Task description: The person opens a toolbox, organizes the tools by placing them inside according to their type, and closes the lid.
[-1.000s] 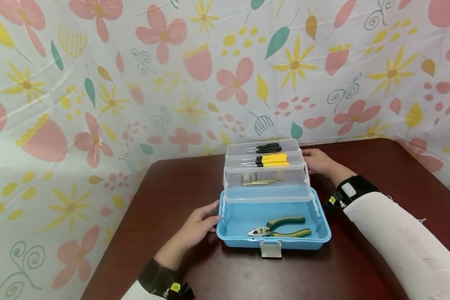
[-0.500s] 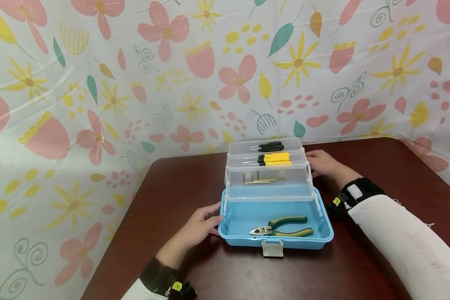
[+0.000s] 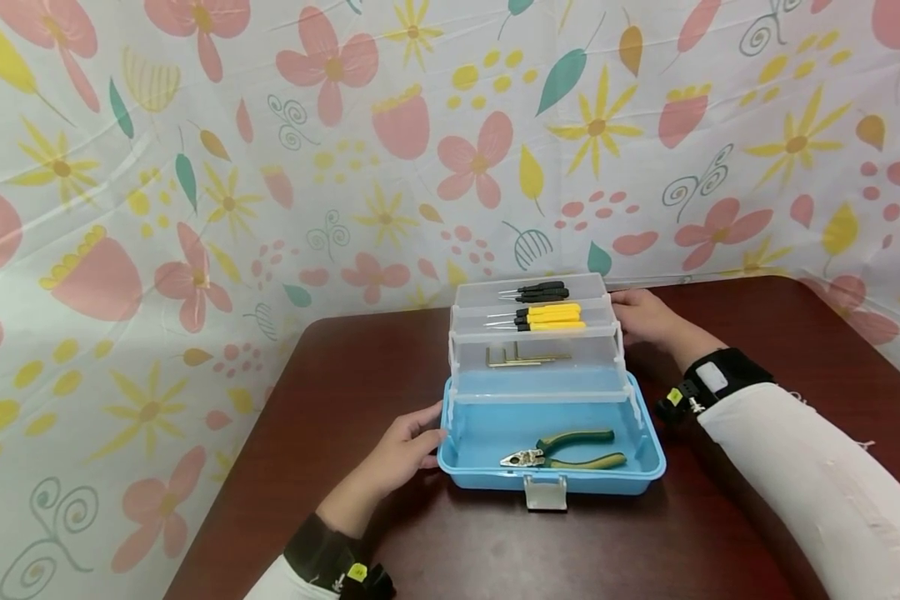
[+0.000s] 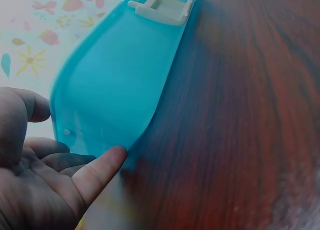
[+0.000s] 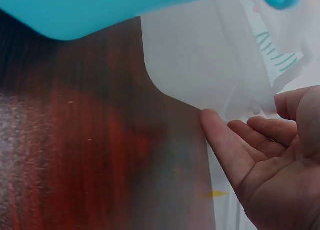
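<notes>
A blue toolbox (image 3: 465, 482) stands unfolded on the table, its clear stepped trays (image 3: 536, 385) raised behind the base. Combination pliers (image 3: 570, 450) with green handles lie in the base. Hex keys (image 3: 527, 362) rest in the lower tray; yellow-handled screwdrivers (image 3: 551, 315) and black-handled ones (image 3: 543, 292) are above. My left hand (image 3: 399, 454) touches the box's left end, fingers spread along the wall in the left wrist view. Beside the translucent back part, my right hand (image 3: 648, 321) touches its right side; in the right wrist view the little fingertip meets its edge.
A pale latch (image 3: 545, 493) hangs down at the toolbox's front. The dark red-brown table (image 3: 375, 358) meets a flower-printed cloth (image 3: 420, 167) behind and at both sides. Each wrist wears a black strap with a small camera.
The view shifts slightly, moving the scene a little to the right. Both hands stay at the toolbox's sides; the right hand rises a touch. The tools keep their places.
</notes>
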The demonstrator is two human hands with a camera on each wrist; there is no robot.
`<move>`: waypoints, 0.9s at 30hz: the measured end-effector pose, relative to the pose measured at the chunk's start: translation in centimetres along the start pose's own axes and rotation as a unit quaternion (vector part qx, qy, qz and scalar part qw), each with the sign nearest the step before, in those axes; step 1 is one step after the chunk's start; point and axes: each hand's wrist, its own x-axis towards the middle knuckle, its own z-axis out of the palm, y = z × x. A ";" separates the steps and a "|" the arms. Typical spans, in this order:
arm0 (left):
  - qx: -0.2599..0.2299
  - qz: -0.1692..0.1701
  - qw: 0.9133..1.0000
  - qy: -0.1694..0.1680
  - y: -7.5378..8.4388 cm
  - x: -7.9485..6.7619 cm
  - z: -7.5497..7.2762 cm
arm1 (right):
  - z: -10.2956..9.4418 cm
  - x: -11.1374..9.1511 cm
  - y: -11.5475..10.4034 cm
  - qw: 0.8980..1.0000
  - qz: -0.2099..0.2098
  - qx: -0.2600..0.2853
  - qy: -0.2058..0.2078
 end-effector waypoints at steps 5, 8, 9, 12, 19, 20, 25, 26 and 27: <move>-0.011 -0.002 1.000 -0.001 0.2 0.1 0.1 | -0.3 -0.3 -0.9 1.000 -0.004 0.006 0.019; -0.015 0.000 1.000 -0.001 0.2 0.2 0.1 | -0.7 -0.5 -1.4 0.999 -0.007 0.015 0.031; -0.015 0.000 1.000 -0.001 0.2 0.2 0.1 | -0.8 -0.5 -1.5 0.999 -0.008 0.017 0.033; -0.011 0.000 1.000 -0.001 0.2 0.4 0.1 | -1.2 -0.7 -2.1 0.999 -0.012 0.014 0.039; -0.007 0.000 1.000 0.002 -0.1 1.0 -0.1 | -1.8 -1.5 -3.6 0.998 -0.025 0.023 0.054; -0.010 -0.001 1.000 0.003 -0.2 1.2 -0.1 | -1.8 -1.6 -3.7 0.998 -0.024 0.031 0.058; -0.016 -0.007 1.000 0.013 -0.3 2.0 -0.2 | -2.1 -2.0 -4.5 0.996 -0.031 0.055 0.067; -0.016 -0.009 1.000 0.015 -0.3 2.2 -0.2 | -2.1 -2.1 -4.6 0.995 -0.031 0.057 0.070; -0.015 -0.009 1.000 0.017 -0.2 2.3 -0.2 | -2.2 -2.1 -4.6 0.995 -0.035 0.057 0.072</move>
